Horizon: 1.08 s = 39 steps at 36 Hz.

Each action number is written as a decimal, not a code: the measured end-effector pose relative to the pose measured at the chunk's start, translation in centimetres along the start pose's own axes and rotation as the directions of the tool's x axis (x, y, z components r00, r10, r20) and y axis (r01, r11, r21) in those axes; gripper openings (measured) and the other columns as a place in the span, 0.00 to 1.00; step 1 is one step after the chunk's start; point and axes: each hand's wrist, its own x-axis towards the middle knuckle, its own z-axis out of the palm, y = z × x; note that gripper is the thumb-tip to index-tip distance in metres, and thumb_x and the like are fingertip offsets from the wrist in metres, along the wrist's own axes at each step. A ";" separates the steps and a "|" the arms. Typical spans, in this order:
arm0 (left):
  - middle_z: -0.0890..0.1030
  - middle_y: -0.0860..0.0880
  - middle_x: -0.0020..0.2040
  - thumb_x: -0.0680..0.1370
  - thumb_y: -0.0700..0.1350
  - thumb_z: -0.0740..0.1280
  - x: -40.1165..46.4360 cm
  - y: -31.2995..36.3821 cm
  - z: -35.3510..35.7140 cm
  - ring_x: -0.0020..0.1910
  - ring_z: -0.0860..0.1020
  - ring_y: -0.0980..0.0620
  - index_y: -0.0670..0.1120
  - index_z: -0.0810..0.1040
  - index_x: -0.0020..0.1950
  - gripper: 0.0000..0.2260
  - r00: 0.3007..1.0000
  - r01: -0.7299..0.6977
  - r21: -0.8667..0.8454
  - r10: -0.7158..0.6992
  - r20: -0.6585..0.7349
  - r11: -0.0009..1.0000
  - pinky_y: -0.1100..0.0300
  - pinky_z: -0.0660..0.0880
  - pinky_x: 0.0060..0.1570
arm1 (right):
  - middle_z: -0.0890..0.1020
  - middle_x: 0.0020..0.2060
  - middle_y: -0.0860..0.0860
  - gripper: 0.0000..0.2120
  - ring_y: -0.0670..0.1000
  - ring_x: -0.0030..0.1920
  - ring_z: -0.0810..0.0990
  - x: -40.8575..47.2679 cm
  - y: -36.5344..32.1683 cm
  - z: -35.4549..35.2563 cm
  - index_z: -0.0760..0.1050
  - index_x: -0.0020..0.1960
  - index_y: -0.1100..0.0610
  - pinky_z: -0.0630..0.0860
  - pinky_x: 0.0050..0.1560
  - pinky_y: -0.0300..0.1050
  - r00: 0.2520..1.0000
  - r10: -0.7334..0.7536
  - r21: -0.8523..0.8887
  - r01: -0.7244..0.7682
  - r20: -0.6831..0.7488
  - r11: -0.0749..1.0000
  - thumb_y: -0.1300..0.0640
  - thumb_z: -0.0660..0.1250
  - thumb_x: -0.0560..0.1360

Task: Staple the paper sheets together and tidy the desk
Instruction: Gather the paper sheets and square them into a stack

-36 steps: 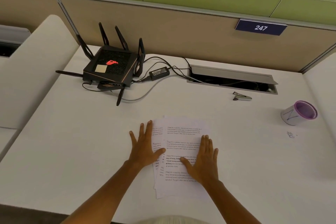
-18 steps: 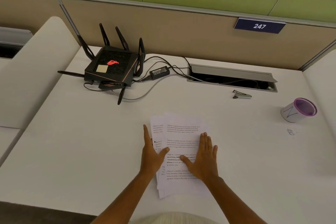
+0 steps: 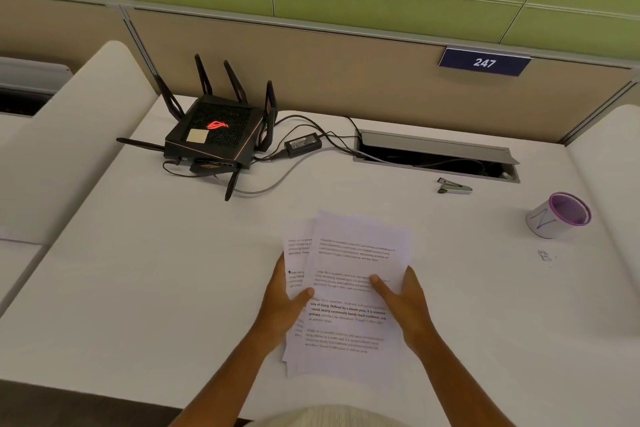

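The printed sheets [image 3: 349,291] are gripped at both edges by the left hand [image 3: 282,305] and right hand [image 3: 403,302], unaligned and apparently unstapled; the stapler [image 3: 453,186] lies untouched, well apart.

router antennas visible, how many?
6 on the router: three stand at the back, one at the right side, one lies out left, one points forward. More may be hidden behind the body.

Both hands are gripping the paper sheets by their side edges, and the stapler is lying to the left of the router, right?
Not quite. The head view shows the stapler lying far right of the router, in front of the cable tray. The left hand and right hand do grip the paper sheets by their sides.
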 end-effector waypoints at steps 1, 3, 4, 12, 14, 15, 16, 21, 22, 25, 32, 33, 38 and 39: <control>0.79 0.55 0.72 0.81 0.39 0.73 0.0 0.1 0.1 0.67 0.81 0.53 0.60 0.63 0.82 0.35 0.999 0.011 -0.006 -0.011 0.036 1.000 0.58 0.85 0.55 | 0.82 0.62 0.43 0.31 0.44 0.58 0.83 0.1 -0.2 -0.1 0.70 0.72 0.46 0.83 0.47 0.38 1.000 -0.006 -0.008 0.007 0.028 1.000 0.46 0.78 0.73; 0.80 0.57 0.71 0.81 0.42 0.74 -0.1 0.5 0.4 0.66 0.82 0.52 0.62 0.65 0.80 0.33 0.994 0.052 -0.019 -0.050 0.102 0.998 0.55 0.85 0.57 | 0.83 0.60 0.43 0.28 0.45 0.56 0.84 0.1 -0.7 -0.1 0.71 0.70 0.45 0.83 0.44 0.37 0.998 -0.010 -0.025 0.011 0.070 1.000 0.46 0.77 0.74; 0.81 0.57 0.70 0.81 0.43 0.75 -0.2 0.6 0.5 0.65 0.83 0.52 0.62 0.66 0.79 0.31 0.990 0.074 -0.017 -0.071 0.124 0.997 0.53 0.85 0.59 | 0.83 0.60 0.43 0.27 0.45 0.56 0.84 0.0 -0.9 0.0 0.72 0.70 0.45 0.83 0.44 0.37 0.996 -0.001 -0.034 0.004 0.092 0.999 0.46 0.77 0.74; 0.86 0.53 0.63 0.81 0.41 0.74 -0.6 0.6 1.9 0.58 0.86 0.52 0.54 0.77 0.71 0.20 0.994 0.102 0.012 -0.102 0.033 0.995 0.57 0.86 0.52 | 0.82 0.56 0.42 0.19 0.45 0.54 0.84 -0.8 -1.5 0.4 0.71 0.65 0.44 0.82 0.44 0.37 0.989 0.066 -0.001 -0.066 0.132 0.998 0.54 0.74 0.78; 0.87 0.53 0.61 0.80 0.40 0.76 -0.7 0.6 1.8 0.57 0.86 0.53 0.53 0.80 0.68 0.19 0.996 0.094 -0.008 -0.094 -0.010 0.996 0.60 0.85 0.51 | 0.84 0.58 0.46 0.20 0.49 0.55 0.85 -0.8 -1.0 0.2 0.72 0.65 0.46 0.84 0.49 0.44 0.990 0.087 0.029 -0.091 0.114 0.995 0.55 0.75 0.77; 0.87 0.52 0.61 0.80 0.40 0.76 -0.8 0.7 1.8 0.57 0.86 0.53 0.52 0.81 0.68 0.18 0.995 0.093 -0.012 -0.094 -0.030 0.996 0.59 0.85 0.52 | 0.84 0.58 0.47 0.19 0.50 0.54 0.86 -0.8 -0.7 0.2 0.74 0.65 0.48 0.85 0.51 0.47 0.989 0.100 0.038 -0.105 0.107 0.994 0.55 0.75 0.77; 0.87 0.51 0.61 0.80 0.40 0.76 -0.8 0.7 1.8 0.56 0.86 0.52 0.52 0.81 0.67 0.18 0.994 0.095 -0.012 -0.096 -0.045 0.995 0.59 0.85 0.52 | 0.85 0.58 0.49 0.19 0.52 0.54 0.87 -0.9 -0.5 0.1 0.75 0.64 0.50 0.86 0.53 0.51 0.989 0.109 0.044 -0.114 0.102 0.992 0.55 0.76 0.76; 0.87 0.52 0.59 0.81 0.40 0.75 -1.4 3.3 2.3 0.53 0.86 0.54 0.53 0.82 0.63 0.13 0.993 0.030 -0.050 -0.036 -0.115 0.998 0.64 0.84 0.44 | 0.87 0.54 0.50 0.12 0.51 0.49 0.88 -2.1 -3.0 0.3 0.78 0.60 0.52 0.87 0.49 0.53 0.998 0.052 0.093 -0.056 0.044 0.994 0.58 0.74 0.78; 0.87 0.52 0.58 0.81 0.40 0.75 -1.6 4.2 2.4 0.52 0.86 0.54 0.53 0.81 0.61 0.12 0.992 0.001 -0.067 -0.010 -0.127 0.998 0.65 0.84 0.42 | 0.87 0.54 0.49 0.11 0.51 0.49 0.88 -2.4 -4.0 0.3 0.78 0.60 0.52 0.87 0.48 0.52 1.000 0.018 0.098 -0.020 0.019 0.995 0.58 0.73 0.78; 0.87 0.50 0.57 0.80 0.41 0.75 -2.1 7.4 2.7 0.52 0.87 0.52 0.53 0.81 0.60 0.12 0.985 -0.103 -0.134 0.082 -0.155 0.986 0.62 0.85 0.42 | 0.86 0.52 0.48 0.09 0.49 0.49 0.87 -3.3 -7.5 0.2 0.77 0.58 0.49 0.86 0.47 0.48 0.992 -0.111 0.110 0.118 -0.065 0.987 0.57 0.71 0.80; 0.86 0.57 0.55 0.80 0.45 0.75 -3.0 11.5 3.2 0.53 0.86 0.58 0.61 0.78 0.62 0.15 0.939 -0.325 -0.127 0.304 -0.157 0.937 0.63 0.85 0.45 | 0.82 0.54 0.40 0.15 0.41 0.54 0.83 -5.0 -10.8 -0.7 0.71 0.67 0.47 0.84 0.46 0.37 0.917 -0.377 0.125 0.393 -0.129 0.911 0.57 0.67 0.83; 0.86 0.56 0.56 0.80 0.45 0.76 -3.1 11.2 3.3 0.54 0.85 0.58 0.61 0.77 0.62 0.16 0.936 -0.333 -0.110 0.315 -0.156 0.936 0.62 0.85 0.47 | 0.82 0.55 0.42 0.16 0.42 0.55 0.83 -5.0 -10.3 -0.6 0.71 0.68 0.48 0.84 0.47 0.37 0.915 -0.382 0.139 0.398 -0.128 0.907 0.58 0.68 0.82; 0.83 0.55 0.58 0.79 0.44 0.76 -3.2 8.2 4.1 0.59 0.83 0.54 0.62 0.75 0.62 0.18 0.950 -0.280 -0.070 0.265 -0.167 0.957 0.67 0.83 0.47 | 0.83 0.57 0.47 0.16 0.50 0.58 0.83 -4.4 -6.5 0.3 0.72 0.65 0.45 0.85 0.51 0.44 0.949 -0.296 0.130 0.308 -0.108 0.942 0.57 0.71 0.80; 0.83 0.56 0.58 0.80 0.45 0.76 -3.3 7.8 4.2 0.59 0.82 0.54 0.63 0.75 0.61 0.18 0.952 -0.268 -0.072 0.253 -0.173 0.961 0.68 0.82 0.45 | 0.82 0.57 0.46 0.16 0.51 0.59 0.83 -4.4 -6.0 0.5 0.72 0.65 0.44 0.85 0.53 0.47 0.955 -0.277 0.133 0.289 -0.102 0.948 0.57 0.70 0.80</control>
